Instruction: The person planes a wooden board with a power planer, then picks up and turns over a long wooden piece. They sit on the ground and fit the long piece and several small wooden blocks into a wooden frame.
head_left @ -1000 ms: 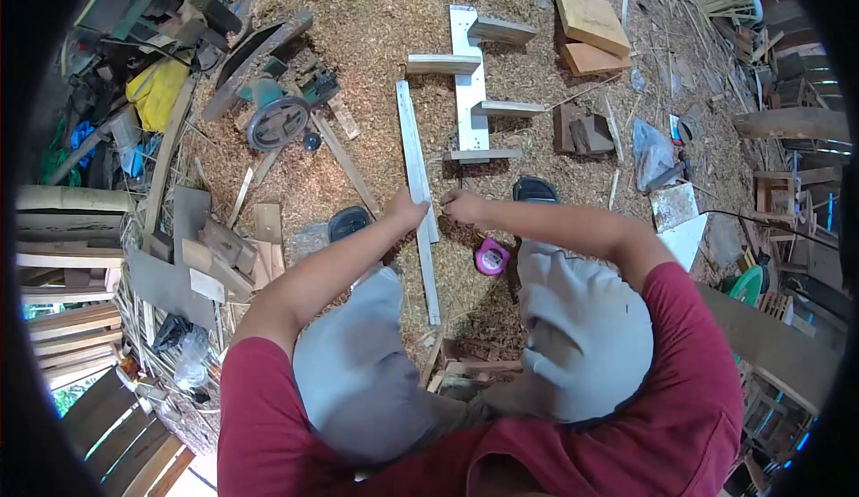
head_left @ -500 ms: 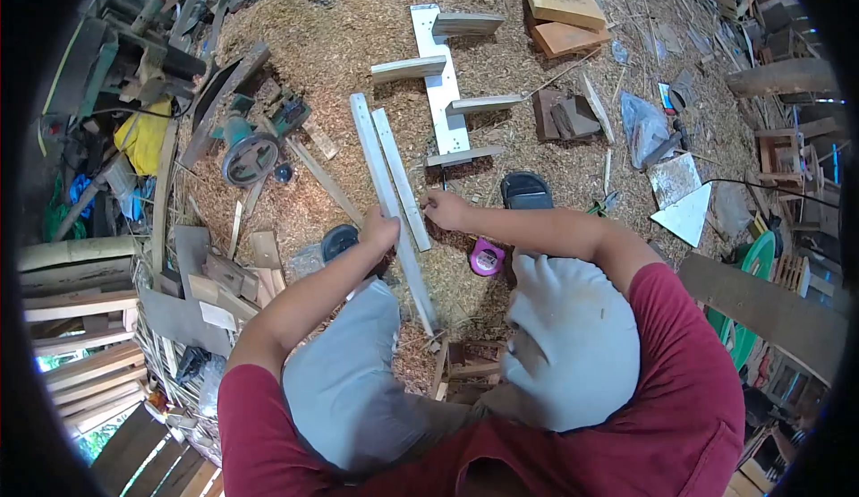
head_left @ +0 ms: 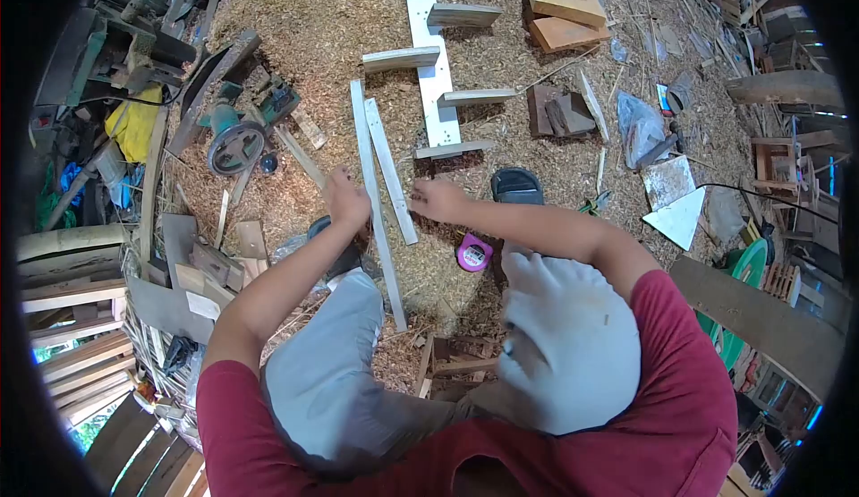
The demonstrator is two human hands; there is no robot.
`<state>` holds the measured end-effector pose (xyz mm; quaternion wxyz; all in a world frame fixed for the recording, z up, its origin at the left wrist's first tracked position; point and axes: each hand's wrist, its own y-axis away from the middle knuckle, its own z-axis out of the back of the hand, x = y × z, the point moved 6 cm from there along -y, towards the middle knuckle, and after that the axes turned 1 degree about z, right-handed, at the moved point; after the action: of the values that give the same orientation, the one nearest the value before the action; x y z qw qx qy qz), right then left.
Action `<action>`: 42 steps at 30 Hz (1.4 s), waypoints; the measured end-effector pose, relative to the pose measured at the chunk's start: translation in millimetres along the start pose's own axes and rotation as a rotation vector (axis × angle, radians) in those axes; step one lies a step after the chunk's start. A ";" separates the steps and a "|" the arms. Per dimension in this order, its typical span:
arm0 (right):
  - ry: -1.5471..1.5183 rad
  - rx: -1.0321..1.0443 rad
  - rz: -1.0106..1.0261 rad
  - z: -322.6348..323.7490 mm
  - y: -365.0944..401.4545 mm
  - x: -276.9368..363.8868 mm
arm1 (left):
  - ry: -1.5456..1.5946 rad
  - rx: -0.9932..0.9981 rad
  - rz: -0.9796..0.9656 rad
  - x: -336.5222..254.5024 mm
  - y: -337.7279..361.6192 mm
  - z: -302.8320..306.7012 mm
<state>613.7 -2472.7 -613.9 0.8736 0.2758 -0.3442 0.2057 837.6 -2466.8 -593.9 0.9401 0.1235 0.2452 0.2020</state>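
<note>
The long slat (head_left: 361, 135), running fore-and-aft, is clasped mid-length by the left hand (head_left: 346, 199). The shorter slat (head_left: 386, 164) lies just left of the right hand (head_left: 436, 200), whose closure cannot be told.

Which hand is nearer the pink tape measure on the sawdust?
Right. The right hand is just up-left of the pink tape measure; the left hand is farther off, beyond both slats.

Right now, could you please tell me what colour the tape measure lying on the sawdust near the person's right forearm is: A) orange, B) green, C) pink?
C: the tape measure, lying on the sawdust beside the forearm behind the right hand, has a bright pink case.
</note>
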 end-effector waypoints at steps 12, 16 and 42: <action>0.060 0.211 -0.253 -53.7 -29.4 10.2 | 0.122 -0.231 -0.284 -29.9 -1.5 4.0; -0.224 0.191 -0.437 -56.3 -22.4 -8.3 | 0.222 -0.235 -0.379 -37.5 7.3 18.9; -1.102 -0.464 -0.462 204.8 131.2 -94.7 | -0.231 0.147 -0.985 -226.0 -42.9 41.6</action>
<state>377.5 -2516.3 -511.9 0.6272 0.2121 -0.7101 -0.2396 692.1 -2610.0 -479.9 0.9336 0.0808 0.1822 -0.2977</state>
